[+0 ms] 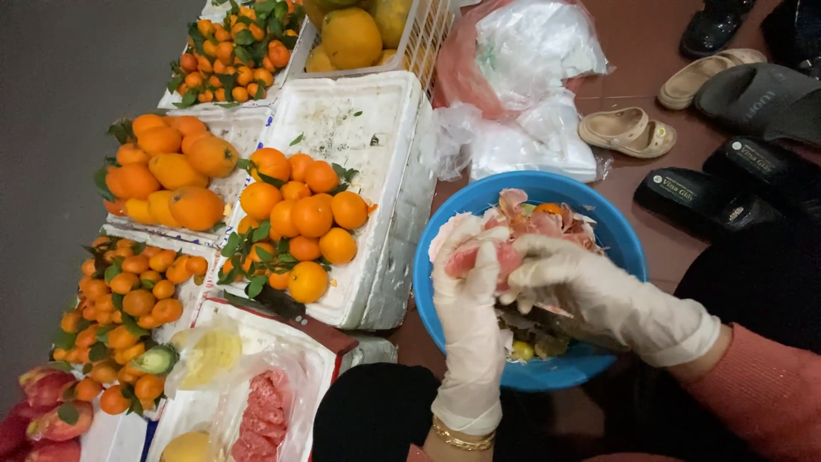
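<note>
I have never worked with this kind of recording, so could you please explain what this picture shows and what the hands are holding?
There is one picture, taken by a camera worn on a person's head, looking down at their own two hands. Both wear thin white gloves. The left hand and right hand together grip a piece of pink peeled fruit over a blue bowl holding peel scraps. To the left stand white foam boxes piled with oranges and small leafy tangerines. Plastic bags and several sandals lie beyond the bowl.
</note>
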